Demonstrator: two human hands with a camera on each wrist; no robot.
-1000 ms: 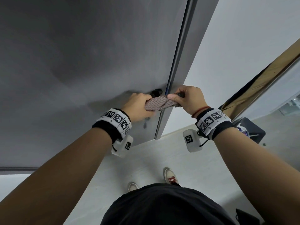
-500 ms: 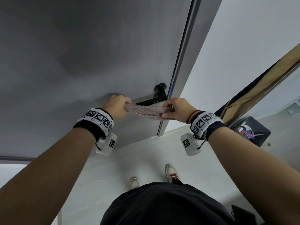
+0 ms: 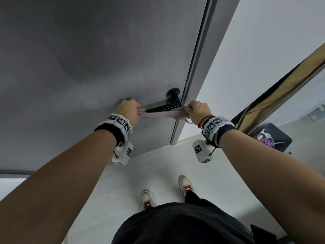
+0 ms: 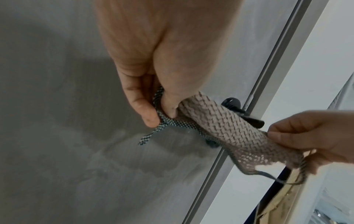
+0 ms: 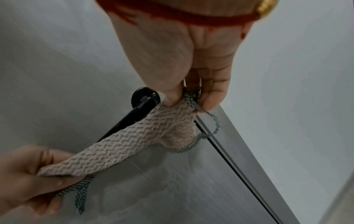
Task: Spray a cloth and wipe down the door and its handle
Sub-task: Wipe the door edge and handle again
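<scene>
A pinkish woven cloth with a dark checked edge is stretched into a band between both hands, just below the black lever handle of the grey door. My left hand pinches the cloth's left end between thumb and fingers. My right hand pinches the right end near the door's edge. In the wrist views the cloth runs in front of the handle; whether it touches the lever cannot be told. Streaky marks show on the door below the handle.
A white wall lies right of the door's metal edge. A dark bin holding a spray bottle stands on the floor at right, beside a wood-trimmed glass panel. My shoes stand on pale floor.
The hands have drawn apart, pulling the bunched cloth out into a long taut band. The lever handle, covered a second ago, now shows above the cloth.
</scene>
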